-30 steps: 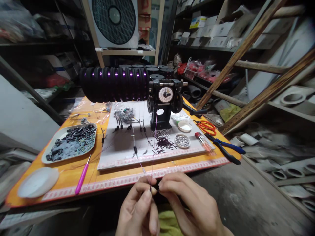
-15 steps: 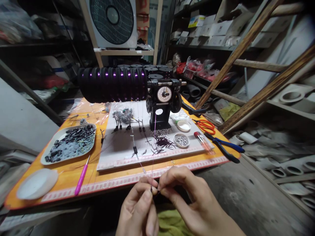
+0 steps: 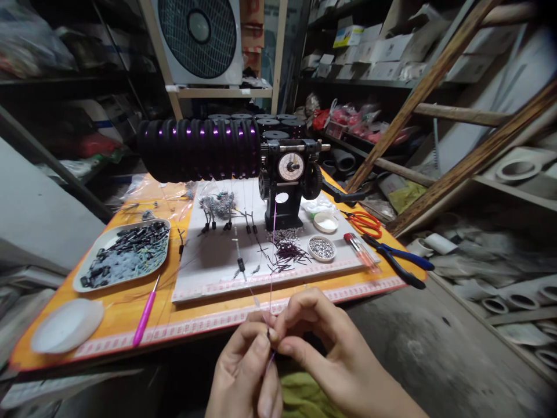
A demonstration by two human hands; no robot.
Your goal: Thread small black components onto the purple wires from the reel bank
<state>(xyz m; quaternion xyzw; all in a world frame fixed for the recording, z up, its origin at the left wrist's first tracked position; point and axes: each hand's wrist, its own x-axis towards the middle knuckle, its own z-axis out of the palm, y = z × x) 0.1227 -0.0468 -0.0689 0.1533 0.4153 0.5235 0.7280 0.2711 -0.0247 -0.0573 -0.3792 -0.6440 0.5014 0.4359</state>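
Both hands are close together below the table's front edge. My left hand (image 3: 250,363) pinches a thin purple line (image 3: 273,249) between thumb and forefinger, where a small dark piece shows. Beside it, my right hand (image 3: 324,342) has its fingertips curled against the left fingertips; what they grip, if anything, is too small to make out. The line runs up to the black winding machine (image 3: 285,180) with a round dial. Black spools wound with purple line (image 3: 198,150) stick out to the machine's left.
A tray of small black and clear parts (image 3: 124,252), a pink-handled hook (image 3: 145,316) and a white lid (image 3: 67,325) lie left. On the right are a dish of metal bits (image 3: 322,248), orange scissors (image 3: 364,223) and blue-black pliers (image 3: 398,258).
My right hand has shifted slightly left and up, its thumb and forefinger now farther apart. A purple strand shows below the left fingertips. The left hand has barely moved.
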